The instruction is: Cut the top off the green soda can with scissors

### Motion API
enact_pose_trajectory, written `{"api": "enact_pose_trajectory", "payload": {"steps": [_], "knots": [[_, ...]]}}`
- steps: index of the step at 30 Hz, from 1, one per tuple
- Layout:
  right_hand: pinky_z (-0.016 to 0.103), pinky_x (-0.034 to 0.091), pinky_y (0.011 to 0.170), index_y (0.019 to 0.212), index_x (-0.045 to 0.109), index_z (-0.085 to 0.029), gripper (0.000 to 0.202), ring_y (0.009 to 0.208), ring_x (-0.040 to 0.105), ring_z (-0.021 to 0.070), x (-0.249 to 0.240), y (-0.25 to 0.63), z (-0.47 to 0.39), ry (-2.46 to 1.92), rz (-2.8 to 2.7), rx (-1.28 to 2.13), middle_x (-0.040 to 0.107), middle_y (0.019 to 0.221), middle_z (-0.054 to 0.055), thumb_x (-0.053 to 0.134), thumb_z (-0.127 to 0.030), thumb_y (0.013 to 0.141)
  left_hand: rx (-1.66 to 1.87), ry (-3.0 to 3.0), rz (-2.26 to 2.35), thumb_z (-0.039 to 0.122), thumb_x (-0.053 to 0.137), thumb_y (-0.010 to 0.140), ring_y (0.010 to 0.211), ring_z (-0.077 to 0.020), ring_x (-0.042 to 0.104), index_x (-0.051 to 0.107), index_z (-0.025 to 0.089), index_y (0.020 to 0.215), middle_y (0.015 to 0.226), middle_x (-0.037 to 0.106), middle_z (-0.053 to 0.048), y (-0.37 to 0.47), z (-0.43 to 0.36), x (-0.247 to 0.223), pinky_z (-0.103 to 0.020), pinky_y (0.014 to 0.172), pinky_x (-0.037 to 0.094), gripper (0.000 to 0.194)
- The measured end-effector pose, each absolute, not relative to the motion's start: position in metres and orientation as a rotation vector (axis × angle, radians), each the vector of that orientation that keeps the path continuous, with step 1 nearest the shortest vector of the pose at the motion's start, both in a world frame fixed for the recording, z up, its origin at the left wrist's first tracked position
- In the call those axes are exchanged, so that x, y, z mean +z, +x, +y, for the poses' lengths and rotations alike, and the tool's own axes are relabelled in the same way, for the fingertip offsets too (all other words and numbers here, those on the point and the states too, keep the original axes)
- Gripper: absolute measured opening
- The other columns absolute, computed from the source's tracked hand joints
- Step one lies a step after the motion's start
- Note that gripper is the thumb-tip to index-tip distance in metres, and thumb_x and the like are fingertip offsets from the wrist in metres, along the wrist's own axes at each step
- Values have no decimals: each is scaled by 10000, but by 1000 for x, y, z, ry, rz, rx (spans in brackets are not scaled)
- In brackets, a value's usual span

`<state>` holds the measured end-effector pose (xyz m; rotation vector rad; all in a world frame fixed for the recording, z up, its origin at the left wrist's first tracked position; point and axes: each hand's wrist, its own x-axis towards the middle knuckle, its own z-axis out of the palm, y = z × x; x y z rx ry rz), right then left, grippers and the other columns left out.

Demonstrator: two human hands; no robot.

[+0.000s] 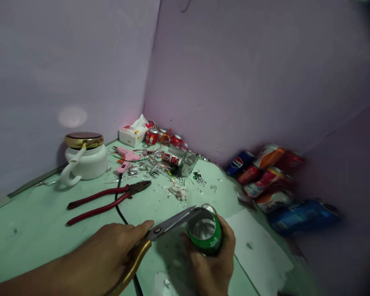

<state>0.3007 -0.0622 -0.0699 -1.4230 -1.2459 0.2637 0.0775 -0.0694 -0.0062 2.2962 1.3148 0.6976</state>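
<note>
My left hand (114,248) is closed around the gold handles of a pair of scissors (174,220). Their blades reach right, with the tips at the far rim of a cut-open green soda can (210,245). Whether the blades grip the metal is hard to tell. My right hand (217,265) is wrapped around this can and tilts its open top toward me, so the silvery inside shows. Just behind the can, a small round silvery piece (209,207) is partly hidden. Left of the scissors lie pliers with red handles (101,209).
Metal scraps (154,166), a pink glue gun (126,158) and a cut clear-silver cylinder (188,163) litter the back. A white lidded jar (91,162) and a tissue box (132,135) stand by the wall. Several cans (265,181) lie piled right, near white paper (259,250).
</note>
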Motion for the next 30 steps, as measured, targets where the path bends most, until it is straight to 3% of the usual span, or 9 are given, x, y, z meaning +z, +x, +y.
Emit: {"api": "enact_pose_trajectory", "payload": {"steps": [6, 12, 15, 22, 28, 30], "knots": [[496, 414, 1082, 1326, 538, -194, 651, 1222, 573, 364, -64, 300, -61, -1459, -1282, 275, 598, 1293, 126, 710, -363, 721, 512, 2096, 1283, 288, 390, 973, 546, -151, 615, 670, 266, 998, 661, 684, 30, 78, -68, -13, -230, 549, 484, 282], [446, 467, 1029, 1110, 627, -195, 541, 1098, 637, 318, -61, 299, -60, -1508, -1205, 223, 667, 1139, 59, 769, -371, 618, 363, 2019, 1288, 291, 420, 975, 713, -193, 661, 635, 241, 974, 811, 714, -9, 75, -65, 1, -262, 646, 472, 221], [463, 453, 1044, 1092, 629, -195, 546, 1132, 619, 336, -59, 296, -61, -1474, -1204, 236, 667, 1175, 74, 771, -406, 609, 338, 2035, 1272, 301, 434, 976, 769, -212, 669, 628, 242, 1017, 860, 716, -20, 74, -62, 2, -279, 685, 463, 207], [460, 504, 952, 1162, 610, -206, 666, 1051, 647, 351, -48, 295, -61, -1685, -1043, 332, 698, 1114, 67, 786, -488, 584, 314, 2021, 1260, 328, 381, 999, 669, -171, 610, 617, 243, 944, 809, 702, 5, 75, -62, -4, -262, 607, 407, 257], [468, 504, 959, 1165, 605, -202, 668, 1026, 656, 347, -48, 293, -61, -1708, -1027, 355, 697, 1076, 69, 777, -472, 579, 224, 2030, 1338, 333, 397, 977, 703, -209, 645, 636, 228, 1151, 822, 717, -35, 74, -60, -16, -283, 629, 447, 314], [455, 510, 958, 1163, 605, -201, 670, 1033, 656, 343, -47, 292, -61, -1706, -1019, 359, 698, 1080, 69, 777, -469, 574, 185, 2021, 1339, 348, 391, 978, 709, -217, 645, 640, 218, 1138, 830, 722, -47, 74, -59, -17, -292, 634, 459, 323]]}}
